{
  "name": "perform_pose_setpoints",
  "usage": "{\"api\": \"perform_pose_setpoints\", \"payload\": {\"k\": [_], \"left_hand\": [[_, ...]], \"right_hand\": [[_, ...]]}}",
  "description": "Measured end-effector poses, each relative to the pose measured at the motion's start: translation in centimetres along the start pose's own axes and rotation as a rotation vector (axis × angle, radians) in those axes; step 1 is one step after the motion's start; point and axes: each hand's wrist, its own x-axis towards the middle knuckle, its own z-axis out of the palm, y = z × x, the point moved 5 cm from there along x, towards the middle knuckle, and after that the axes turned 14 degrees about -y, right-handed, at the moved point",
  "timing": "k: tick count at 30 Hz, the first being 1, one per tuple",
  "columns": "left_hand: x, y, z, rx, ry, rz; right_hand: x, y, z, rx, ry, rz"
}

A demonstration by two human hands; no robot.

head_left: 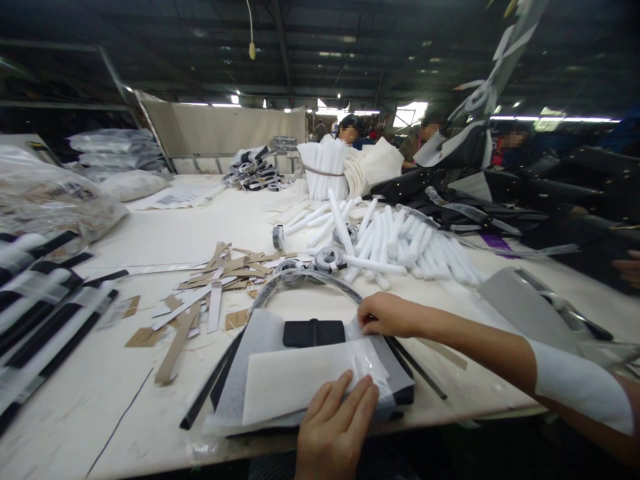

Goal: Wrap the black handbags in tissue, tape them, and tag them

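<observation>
A dark handbag (407, 393) lies flat at the table's front edge, mostly covered by whitish wrapping paper (257, 347). Its black tab (300, 335) shows near the top, and a plastic-wrapped handle (300, 275) arches away behind it. On the bag rests a cream sheet (285, 380) with clear plastic (367, 360) over its right end. My left hand (337, 427) presses there with fingers stretched out. At the bag's upper right, beside the handle's end, my right hand (383, 316) is closed; what its fingers pinch is hidden.
Brown and white card strips (220, 277) lie scattered left of the handle. White foam rods (400, 243) are heaped behind, near tape rolls (330, 257). Wrapped black-and-white straps (45, 313) fill the left edge. Dark bags (500, 200) pile up right, and a person's hand (629, 268) shows there.
</observation>
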Motion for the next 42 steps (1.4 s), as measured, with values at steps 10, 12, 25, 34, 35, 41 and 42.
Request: {"api": "perform_pose_setpoints", "payload": {"k": [10, 12, 25, 34, 35, 41, 42], "left_hand": [[0.7, 0.1, -1.0, 0.025, 0.005, 0.013], [1.1, 0.1, -1.4, 0.041, -0.033, 0.028], [1.2, 0.3, -1.7, 0.036, -0.050, 0.018], [0.8, 0.2, -1.3, 0.038, -0.044, 0.036], [0.9, 0.2, -1.3, 0.047, -0.061, 0.044], [1.3, 0.2, -1.9, 0.066, -0.086, 0.058], [1.3, 0.2, -2.0, 0.062, -0.081, 0.055]], "right_hand": [[-3.0, -1.1, -0.3, -0.140, 0.048, -0.008], [-4.2, -1.1, -0.2, -0.116, 0.139, -0.017], [-5.4, -1.3, 0.3, 0.228, 0.332, -0.101], [-4.9, -3.0, 0.1, -0.137, 0.388, -0.192], [-4.9, -3.3, -0.1, -0.160, 0.396, -0.193], [-4.5, -3.3, -0.4, 0.024, 0.389, -0.131], [-4.4, -3.1, -0.4, 0.068, 0.383, -0.130]]}}
